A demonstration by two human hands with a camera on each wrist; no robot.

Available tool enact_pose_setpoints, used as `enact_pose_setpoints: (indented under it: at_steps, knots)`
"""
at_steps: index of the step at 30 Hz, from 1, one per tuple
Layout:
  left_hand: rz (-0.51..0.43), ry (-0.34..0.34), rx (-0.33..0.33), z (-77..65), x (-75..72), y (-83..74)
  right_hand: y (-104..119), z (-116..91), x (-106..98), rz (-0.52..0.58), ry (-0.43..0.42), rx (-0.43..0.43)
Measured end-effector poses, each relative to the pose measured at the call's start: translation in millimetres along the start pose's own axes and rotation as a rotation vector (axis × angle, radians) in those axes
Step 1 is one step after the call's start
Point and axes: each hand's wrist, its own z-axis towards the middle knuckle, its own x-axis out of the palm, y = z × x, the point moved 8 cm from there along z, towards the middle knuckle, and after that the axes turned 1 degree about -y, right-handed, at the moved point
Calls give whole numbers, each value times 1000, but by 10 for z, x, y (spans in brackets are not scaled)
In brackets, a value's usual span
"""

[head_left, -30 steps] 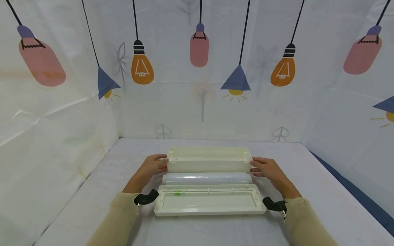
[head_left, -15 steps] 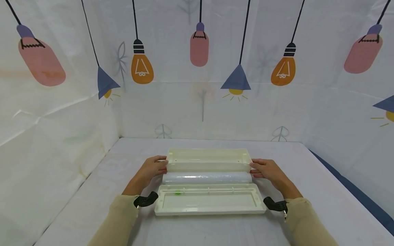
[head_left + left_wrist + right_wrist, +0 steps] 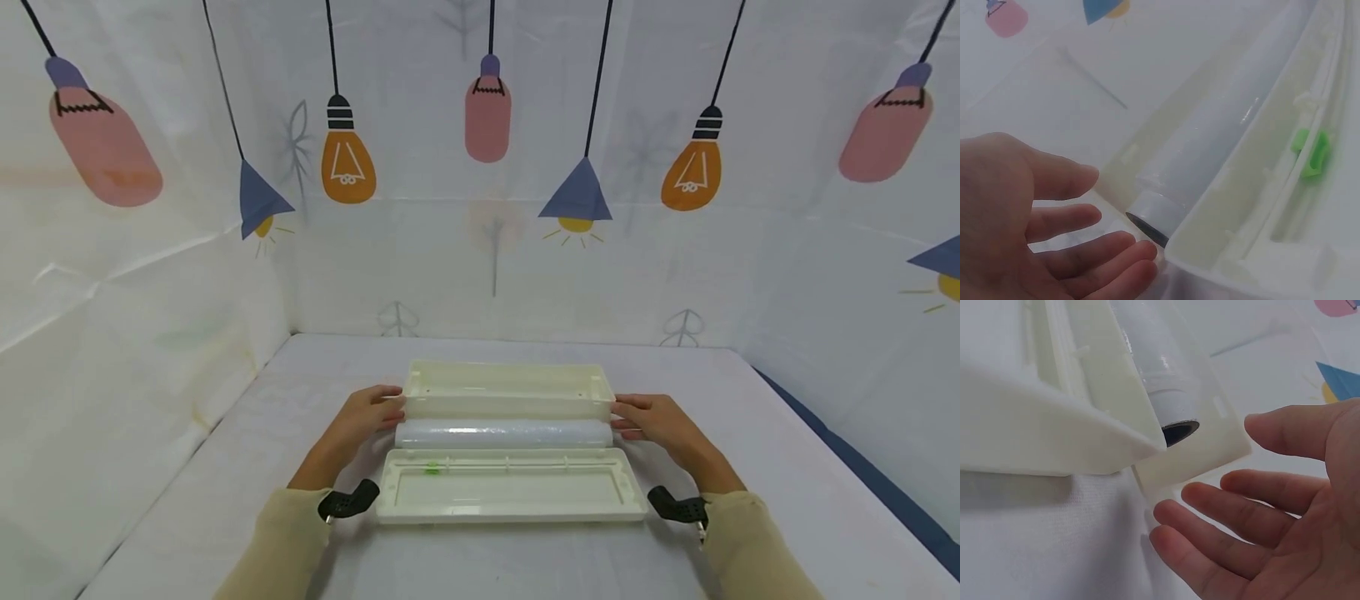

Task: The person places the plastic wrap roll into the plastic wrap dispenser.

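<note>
Between both hands [image 3: 366, 414] [image 3: 654, 419], cream box [image 3: 508, 407]

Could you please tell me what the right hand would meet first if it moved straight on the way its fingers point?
Probably the right end of the rear cream box, just ahead of the right hand; depth is unclear, so I cannot tell whether they touch.

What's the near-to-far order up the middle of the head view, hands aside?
Shallow cream tray → white roll → deeper cream box → lamp-print backdrop.
</note>
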Motion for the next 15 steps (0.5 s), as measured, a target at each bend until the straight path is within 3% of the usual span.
enact_pose_setpoints:
  at_steps: [10,15]
  knots:
    - [36,-17,-18,-175,-32,38,-53,-115,10,-58,-11,22]
    - [60,-1,-19,-232,-41,63,-44,-176,28,-33,2,15]
